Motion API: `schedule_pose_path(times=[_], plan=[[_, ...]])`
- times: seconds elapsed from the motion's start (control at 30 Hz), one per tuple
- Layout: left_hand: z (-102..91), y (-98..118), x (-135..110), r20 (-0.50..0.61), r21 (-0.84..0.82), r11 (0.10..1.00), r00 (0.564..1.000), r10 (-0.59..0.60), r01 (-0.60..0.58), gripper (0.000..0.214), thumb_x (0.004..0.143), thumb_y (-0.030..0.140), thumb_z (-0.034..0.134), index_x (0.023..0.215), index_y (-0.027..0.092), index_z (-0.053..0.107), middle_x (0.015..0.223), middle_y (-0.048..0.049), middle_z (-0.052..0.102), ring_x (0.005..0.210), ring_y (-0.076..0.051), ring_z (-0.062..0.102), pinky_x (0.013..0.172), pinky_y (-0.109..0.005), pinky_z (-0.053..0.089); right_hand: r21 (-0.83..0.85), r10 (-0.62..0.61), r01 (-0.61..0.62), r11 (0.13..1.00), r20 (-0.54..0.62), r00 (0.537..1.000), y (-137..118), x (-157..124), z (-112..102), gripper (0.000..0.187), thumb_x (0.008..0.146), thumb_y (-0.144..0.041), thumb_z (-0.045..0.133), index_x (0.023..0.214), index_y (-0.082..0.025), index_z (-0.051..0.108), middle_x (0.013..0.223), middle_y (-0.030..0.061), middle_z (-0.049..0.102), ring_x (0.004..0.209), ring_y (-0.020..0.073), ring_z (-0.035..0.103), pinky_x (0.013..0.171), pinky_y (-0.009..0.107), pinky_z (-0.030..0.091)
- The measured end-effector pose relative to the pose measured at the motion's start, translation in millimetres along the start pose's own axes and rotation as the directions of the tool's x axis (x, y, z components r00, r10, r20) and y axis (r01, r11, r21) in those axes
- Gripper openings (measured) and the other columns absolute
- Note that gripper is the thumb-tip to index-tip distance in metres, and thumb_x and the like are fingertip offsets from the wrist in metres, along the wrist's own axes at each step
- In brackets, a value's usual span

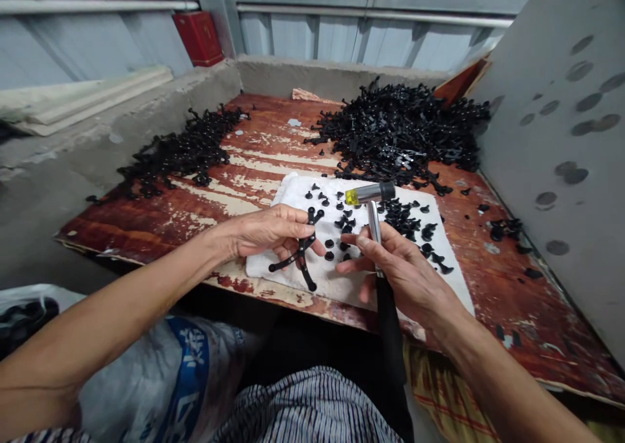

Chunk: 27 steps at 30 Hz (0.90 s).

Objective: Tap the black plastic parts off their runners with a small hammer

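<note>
Between the thumb and fingers of my left hand (273,233) is a black X-shaped bracket (301,255), its arms ending in small round eyes. My right hand (398,264) has a mallet (374,218) lodged against the palm by the thumb, its black grip hanging down. The mallet's head is metal, with a yellow face on the left and a black one on the right. Some right-hand fingers reach toward small black pegs (329,244) with flared heads. Under both hands lies a folded white cloth (273,199), scattered with several such pegs.
A large heap of black parts (400,130) covers the table's back right. Another pile (183,150) runs along the left edge. The worn red-brown table (263,120) is bordered by a concrete ledge and a grey panel (551,104) at right. A red box (198,38) stands behind.
</note>
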<state>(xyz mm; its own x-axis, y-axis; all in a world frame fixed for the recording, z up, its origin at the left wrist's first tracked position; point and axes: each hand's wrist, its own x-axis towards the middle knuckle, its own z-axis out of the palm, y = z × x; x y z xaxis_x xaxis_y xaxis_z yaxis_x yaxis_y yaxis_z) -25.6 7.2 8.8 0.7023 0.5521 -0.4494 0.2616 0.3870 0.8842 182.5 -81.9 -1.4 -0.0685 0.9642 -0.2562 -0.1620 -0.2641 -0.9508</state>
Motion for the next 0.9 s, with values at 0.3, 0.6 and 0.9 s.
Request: schedule_pose_path(times=[0.3,0.6,0.9], plan=[[-14.9,7.3,13.2,-0.047,-0.027,0.995,0.995,0.093,-0.095,0.033,0.071,0.039,0.075,0.082,0.013,0.059,0.091,-0.0121,0.074,0.05,-0.01,0.061,0.043,-0.021,0.039,0.005,0.002,-0.002,1.0,-0.064,0.998,-4.4,14.6,-3.6,0.045,0.06,-0.046,0.081,0.082,-0.02,0.052,0.101,0.0042,0.063,0.067,0.0215,0.07,0.029,0.019,0.046],[-25.3,14.7,30.6,-0.028,-0.015,0.99,0.99,0.141,-0.141,0.03,0.072,0.034,0.074,0.087,0.01,0.063,0.101,-0.0138,0.071,0.05,-0.008,0.057,0.044,-0.022,0.041,0.061,0.001,0.001,0.998,-0.043,0.999,-12.5,21.1,-11.5,0.038,0.065,-0.04,0.08,0.08,-0.02,0.051,0.111,0.0067,0.065,0.068,0.0214,0.071,0.029,0.02,0.047],[-21.4,16.8,37.2,0.015,0.19,0.974,0.992,0.124,-0.124,0.032,0.073,0.039,0.073,0.088,0.011,0.068,0.061,0.0014,0.06,0.04,-0.004,0.043,0.039,-0.019,0.028,0.079,0.042,-0.041,0.996,-0.013,0.999,-7.8,21.0,-10.0,0.036,0.069,-0.038,0.077,0.082,-0.02,0.049,0.114,0.0079,0.063,0.071,0.0214,0.071,0.03,0.02,0.049]])
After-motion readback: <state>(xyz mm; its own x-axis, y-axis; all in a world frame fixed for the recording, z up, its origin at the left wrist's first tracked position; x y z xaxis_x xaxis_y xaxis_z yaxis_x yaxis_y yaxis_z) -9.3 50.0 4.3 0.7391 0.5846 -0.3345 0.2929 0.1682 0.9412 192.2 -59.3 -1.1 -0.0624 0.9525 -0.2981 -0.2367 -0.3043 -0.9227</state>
